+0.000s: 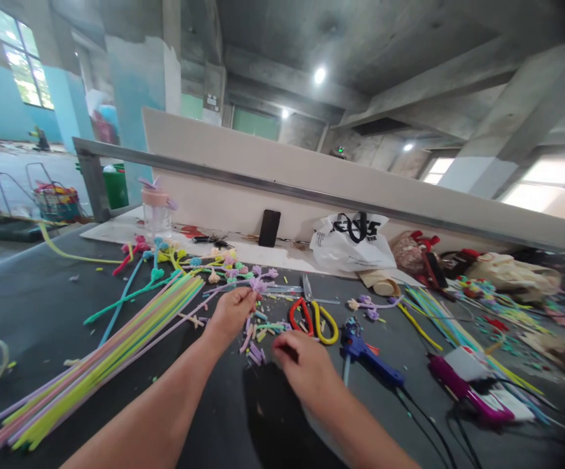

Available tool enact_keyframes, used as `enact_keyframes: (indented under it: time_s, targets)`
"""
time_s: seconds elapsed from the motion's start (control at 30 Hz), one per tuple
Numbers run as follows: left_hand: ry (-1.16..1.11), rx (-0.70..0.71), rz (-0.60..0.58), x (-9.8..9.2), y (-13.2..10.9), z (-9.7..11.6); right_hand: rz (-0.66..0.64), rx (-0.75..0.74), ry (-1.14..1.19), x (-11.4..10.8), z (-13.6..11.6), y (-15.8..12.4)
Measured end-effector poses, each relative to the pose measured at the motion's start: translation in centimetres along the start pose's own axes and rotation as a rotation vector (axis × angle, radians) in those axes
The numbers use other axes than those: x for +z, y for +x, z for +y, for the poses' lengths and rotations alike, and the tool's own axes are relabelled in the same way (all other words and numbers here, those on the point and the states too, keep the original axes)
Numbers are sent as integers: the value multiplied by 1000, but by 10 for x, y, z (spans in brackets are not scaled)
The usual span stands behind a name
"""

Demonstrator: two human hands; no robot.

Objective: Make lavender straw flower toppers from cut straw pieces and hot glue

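My left hand [232, 312] is closed in a pinch on a pale purple flower-shaped piece [259, 285] at the end of a thin stick, held just above the dark table [48, 312]. My right hand [302, 365] hovers low over a small heap of cut pastel stick pieces [258, 335]. Its fingers are curled and blurred; whether they hold anything is hidden. A long bundle of pastel sticks [107, 355] lies to the left of my left arm.
Red and yellow-handled scissors [314, 319], a blue glue gun [365, 352] and a magenta glue gun [463, 387] with cords lie to the right. Finished stick flowers [199, 264], a pink-lidded cup [155, 212], a black phone [269, 228] and a white plastic bag [351, 244] sit behind.
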State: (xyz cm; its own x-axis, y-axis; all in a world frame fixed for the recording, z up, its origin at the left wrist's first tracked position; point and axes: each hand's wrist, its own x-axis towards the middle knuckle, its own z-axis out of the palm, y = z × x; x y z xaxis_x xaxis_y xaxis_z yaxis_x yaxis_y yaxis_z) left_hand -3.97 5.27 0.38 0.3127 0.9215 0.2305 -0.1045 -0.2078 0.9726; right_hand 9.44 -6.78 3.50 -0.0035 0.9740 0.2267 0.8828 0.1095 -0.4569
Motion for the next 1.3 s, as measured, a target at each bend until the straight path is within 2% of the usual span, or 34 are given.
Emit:
enact_keyframes:
  time_s: [0.07, 0.13, 0.27, 0.33, 0.43, 0.6, 0.83, 0.97, 1.03, 1.17, 1.3]
  targets:
    - [-9, 11, 17, -2, 1, 0, -23, -38, -20, 14, -12, 12]
    - [-20, 17, 35, -3, 3, -1, -68, -37, -83, 18, -15, 22]
    - [-28, 33, 69, -3, 6, -4, -288, -23, -176, 18, -14, 30]
    - [-21, 39, 82, -3, 7, -6, -345, -40, -175, 20, -14, 29]
    - [-9, 35, 88, -2, 7, -9, -352, -66, -181, 22, -15, 26]
    - [11, 14, 67, 1, 6, -9, -280, -109, -196, 23, -14, 22]
    - [52, -6, 57, 4, 6, -9, -277, -146, -93, 26, 0, 20]
    - [74, -13, 58, 5, 6, -9, -179, -171, 127, 25, 4, 22]
    - [77, -20, 51, 5, 5, -8, -158, -115, 310, 24, 4, 26]
    - [69, -40, 27, 6, 2, -2, -205, 66, 748, 18, 4, 33]
    - [63, -56, -3, 8, -2, 3, -60, 109, 883, 6, 8, 38]
